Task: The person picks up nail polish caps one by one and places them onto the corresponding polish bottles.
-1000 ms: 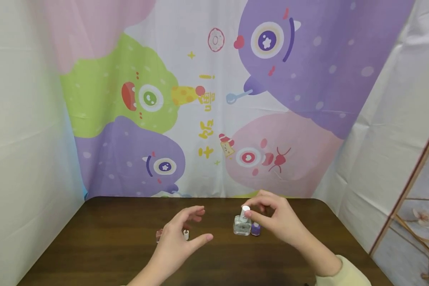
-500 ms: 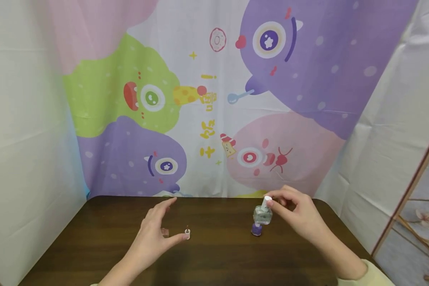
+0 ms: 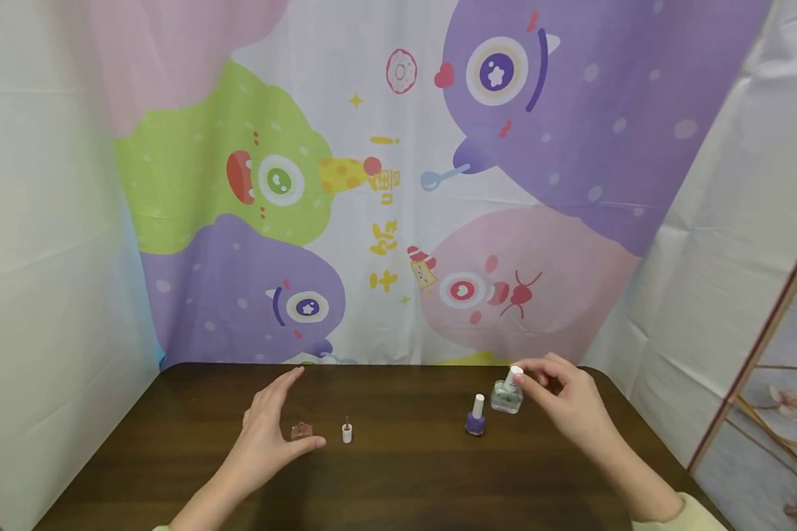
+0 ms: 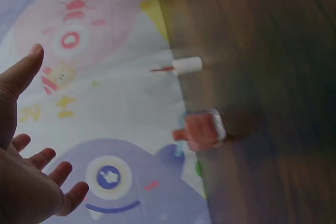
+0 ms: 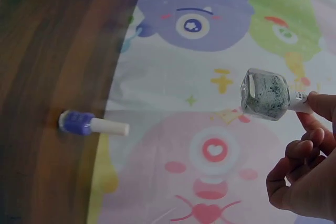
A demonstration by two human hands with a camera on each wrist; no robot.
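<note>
My right hand [image 3: 567,394] pinches the white cap of a clear, square nail polish bottle [image 5: 265,94] with greyish residue inside, carrying it by the cap. A small purple nail polish bottle [image 3: 476,422] with a white cap stands on the table just left of it. My left hand [image 3: 263,424] is spread with thumb and fingers apart and holds nothing. Near its thumb stands an uncapped nail polish bottle [image 4: 203,131] with pinkish-brown polish. To the right of that, a white cap [image 3: 347,433] stands with its brush [image 4: 161,70] pointing up.
The dark wooden table [image 3: 398,479] ends at the back against a curtain [image 3: 385,324] printed with cartoon monsters. White cloth [image 3: 53,258] hangs at the left, and another white sheet rises at the right.
My right hand has carried the clear bottle to the right, past the purple one. The left hand has drawn back leftward, uncovering the brush cap and the pinkish-brown bottle.
</note>
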